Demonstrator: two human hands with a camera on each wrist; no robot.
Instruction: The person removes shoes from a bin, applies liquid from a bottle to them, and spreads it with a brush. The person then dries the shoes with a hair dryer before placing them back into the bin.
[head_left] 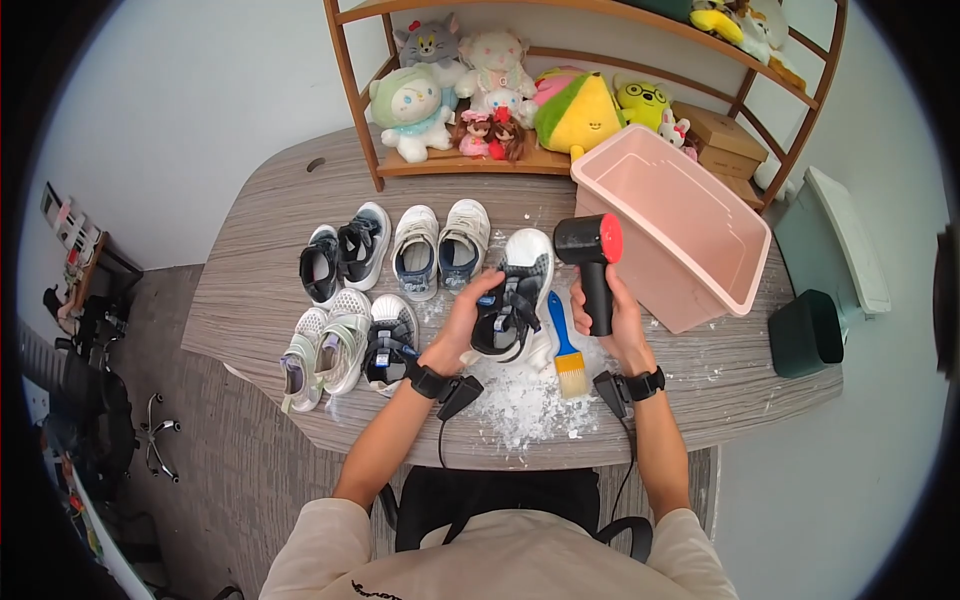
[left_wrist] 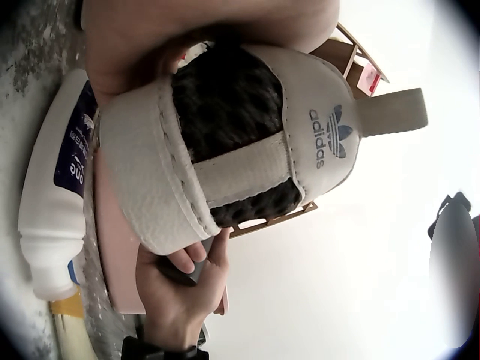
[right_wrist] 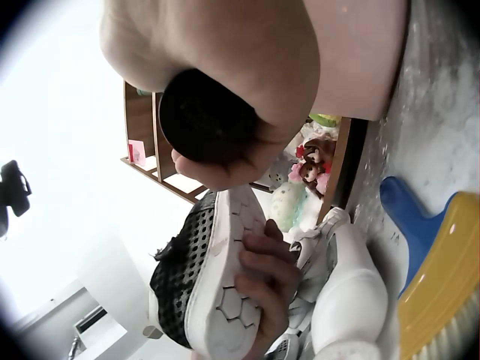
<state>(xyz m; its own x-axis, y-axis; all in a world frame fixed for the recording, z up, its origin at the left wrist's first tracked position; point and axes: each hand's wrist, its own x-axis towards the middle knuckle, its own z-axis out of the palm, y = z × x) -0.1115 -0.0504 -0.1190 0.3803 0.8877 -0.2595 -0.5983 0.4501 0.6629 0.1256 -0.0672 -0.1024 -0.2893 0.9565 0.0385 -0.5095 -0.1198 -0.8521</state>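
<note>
My left hand grips a black-and-white sneaker above the table, its white toe pointing away from me. In the left wrist view the sneaker's heel shows an adidas mark and a pull tab. My right hand holds a black hair dryer by its handle; its red-ended head is beside the sneaker's toe. Left-hand fingers wrap the patterned white sole in the right wrist view. Below lie a blue-and-yellow brush and a white bottle with a dark label.
White flakes cover the table in front of me. Several shoes stand in two rows at left. A pink bin is at right, a dark green bin beyond it. A shelf with plush toys stands behind.
</note>
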